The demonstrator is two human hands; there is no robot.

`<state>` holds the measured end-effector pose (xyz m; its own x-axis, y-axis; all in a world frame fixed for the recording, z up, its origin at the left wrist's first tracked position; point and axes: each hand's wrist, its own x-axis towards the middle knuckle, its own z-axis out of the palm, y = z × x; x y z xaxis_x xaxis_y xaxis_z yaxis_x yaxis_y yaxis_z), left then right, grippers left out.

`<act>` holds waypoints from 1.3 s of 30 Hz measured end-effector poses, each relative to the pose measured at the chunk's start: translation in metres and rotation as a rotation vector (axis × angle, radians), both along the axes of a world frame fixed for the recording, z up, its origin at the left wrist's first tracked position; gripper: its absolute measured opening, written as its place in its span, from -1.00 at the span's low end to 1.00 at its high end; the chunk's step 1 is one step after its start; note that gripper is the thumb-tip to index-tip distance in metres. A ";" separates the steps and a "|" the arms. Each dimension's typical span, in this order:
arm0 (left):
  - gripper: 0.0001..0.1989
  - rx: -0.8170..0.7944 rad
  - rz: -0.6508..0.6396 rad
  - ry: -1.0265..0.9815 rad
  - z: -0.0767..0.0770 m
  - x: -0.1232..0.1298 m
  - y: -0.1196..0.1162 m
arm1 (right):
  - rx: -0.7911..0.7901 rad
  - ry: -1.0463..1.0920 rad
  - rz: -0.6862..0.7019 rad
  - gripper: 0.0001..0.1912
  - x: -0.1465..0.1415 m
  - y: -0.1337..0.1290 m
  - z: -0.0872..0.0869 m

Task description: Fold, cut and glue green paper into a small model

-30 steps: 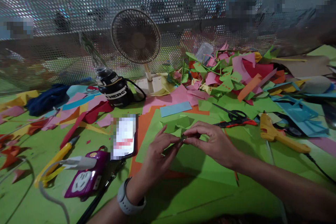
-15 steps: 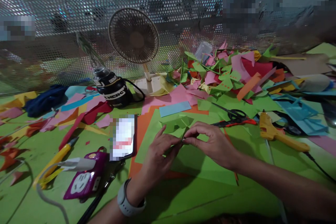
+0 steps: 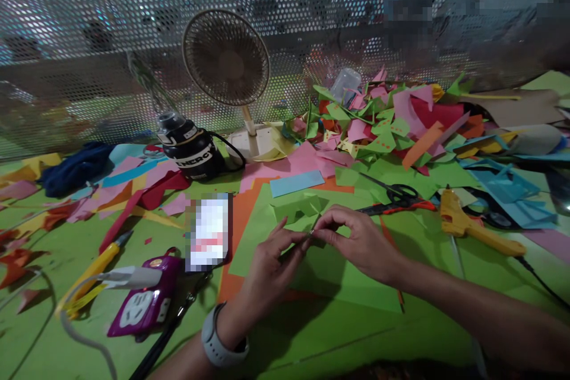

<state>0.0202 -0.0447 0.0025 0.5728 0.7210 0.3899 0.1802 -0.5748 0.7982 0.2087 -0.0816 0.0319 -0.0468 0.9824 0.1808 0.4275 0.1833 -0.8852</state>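
Note:
Over a stack of green paper sheets (image 3: 356, 288), my left hand (image 3: 269, 264) and my right hand (image 3: 360, 243) meet fingertip to fingertip. Both pinch a small piece of green paper (image 3: 314, 223), mostly hidden by the fingers; its exact shape is too small to tell. Just beyond the fingers lies a folded green paper (image 3: 296, 208), with a light blue paper strip (image 3: 297, 183) behind it. Orange paper (image 3: 240, 222) shows under the green sheets at the left. Black and red scissors (image 3: 403, 202) rest to the right of my right hand.
A yellow glue gun (image 3: 476, 228) with a cord lies at right. On the left are a phone (image 3: 209, 231), a purple power bank (image 3: 149, 297) and a yellow cutter (image 3: 91, 276). Behind stand a black bottle (image 3: 191, 148), a fan (image 3: 227, 59) and a heap of paper scraps (image 3: 374, 119).
The pinched fingertips have shifted very slightly, and a bit more of the green piece shows above them. Both hands stay joined in nearly the same place.

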 end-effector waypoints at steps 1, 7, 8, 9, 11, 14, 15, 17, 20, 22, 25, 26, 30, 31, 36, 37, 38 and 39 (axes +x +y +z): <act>-0.86 -0.022 0.006 -0.005 0.000 0.000 0.000 | -0.015 0.005 0.000 -0.89 0.000 0.000 0.000; -0.82 -0.139 0.019 -0.003 0.005 0.001 -0.003 | -0.034 0.003 -0.016 -0.90 0.003 0.001 -0.002; -0.82 -0.144 0.018 -0.001 0.006 0.001 -0.004 | -0.034 0.007 -0.019 -0.90 0.003 0.001 -0.002; -0.82 -0.145 0.017 -0.001 0.006 0.002 -0.003 | -0.037 0.013 -0.017 -0.89 0.004 0.002 -0.002; -0.82 -0.138 0.016 -0.007 0.006 0.002 -0.003 | -0.058 0.032 -0.007 -0.89 0.004 0.002 -0.002; -0.83 -0.119 0.013 -0.026 0.005 0.002 -0.002 | -0.068 0.046 -0.008 -0.86 0.003 0.002 -0.002; -0.83 -0.115 0.009 -0.030 0.005 0.002 -0.001 | -0.055 0.038 -0.012 -0.87 0.003 0.002 -0.002; -0.82 -0.111 0.002 -0.038 0.004 0.002 -0.001 | -0.013 0.013 -0.021 -0.89 0.002 0.001 -0.002; -0.80 -0.119 -0.005 -0.044 0.003 0.001 -0.002 | 0.025 -0.014 -0.026 -0.90 0.002 0.000 -0.002; -0.79 -0.124 -0.006 -0.043 0.003 0.001 -0.002 | 0.028 -0.021 -0.029 -0.89 0.002 -0.001 -0.002; -0.79 -0.130 0.007 -0.037 0.003 0.002 -0.002 | 0.007 -0.019 -0.030 -0.88 0.001 -0.001 -0.002; -0.79 -0.132 0.014 -0.034 0.003 0.002 -0.002 | -0.006 -0.012 -0.029 -0.88 0.001 -0.001 -0.002; -0.80 -0.135 0.037 -0.022 0.002 0.002 -0.002 | -0.052 0.039 -0.030 -0.88 0.001 0.000 -0.002; -0.80 -0.131 0.041 -0.021 0.002 0.002 -0.002 | -0.057 0.051 -0.037 -0.88 0.002 0.001 -0.002; -0.80 -0.059 0.054 -0.035 -0.002 0.001 -0.002 | -0.024 0.056 -0.065 -0.89 0.004 0.001 -0.002; -0.80 -0.034 0.050 -0.039 -0.003 0.001 -0.001 | -0.010 0.049 -0.060 -0.90 0.003 0.001 -0.003; -0.81 -0.008 0.046 -0.042 -0.004 0.001 -0.001 | 0.008 0.042 -0.054 -0.91 0.003 0.000 -0.003; -0.81 0.019 0.041 -0.046 -0.005 0.001 -0.001 | 0.027 0.034 -0.049 -0.92 0.002 0.000 -0.004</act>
